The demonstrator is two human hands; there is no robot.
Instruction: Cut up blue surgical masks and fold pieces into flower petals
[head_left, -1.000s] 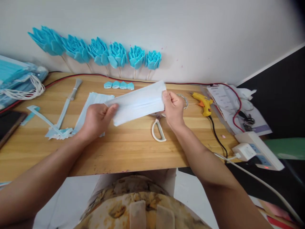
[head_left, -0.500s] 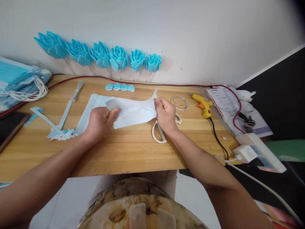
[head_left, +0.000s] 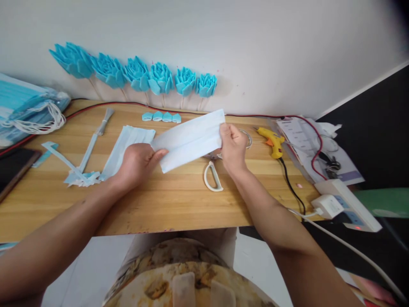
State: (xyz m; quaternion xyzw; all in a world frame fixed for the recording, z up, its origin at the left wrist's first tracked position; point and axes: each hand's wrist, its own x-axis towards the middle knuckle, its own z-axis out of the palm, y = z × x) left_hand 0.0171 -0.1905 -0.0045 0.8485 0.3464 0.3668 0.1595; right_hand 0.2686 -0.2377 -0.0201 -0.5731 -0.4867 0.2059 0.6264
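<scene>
A pale blue sheet of mask fabric (head_left: 191, 138) is stretched between my two hands above the table. My left hand (head_left: 140, 160) pinches its left end with the thumb on top. At the other end, my right hand (head_left: 233, 145) is closed on the right edge. Partly under the left hand lies another pale blue fabric piece (head_left: 128, 143). Scissors (head_left: 212, 177) rest below the sheet, one white handle loop showing and the rest mostly covered by the sheet and my right hand. Behind the sheet, several small folded blue pieces (head_left: 162, 117) stand in a row.
Several blue fabric flowers (head_left: 161, 79) on sticks lean on the wall. A yellow glue gun (head_left: 271, 140) and a power strip (head_left: 351, 204) are at right. Cut strips (head_left: 84, 177), a dark phone-like object (head_left: 15, 170) and a stack of masks (head_left: 25, 102) are at left. A tape roll (head_left: 247, 138) sits behind my right hand.
My right hand has moved slightly up and right. The fabric now lies flatter and slants upward to the right; the narrow strip at its right end no longer shows.
</scene>
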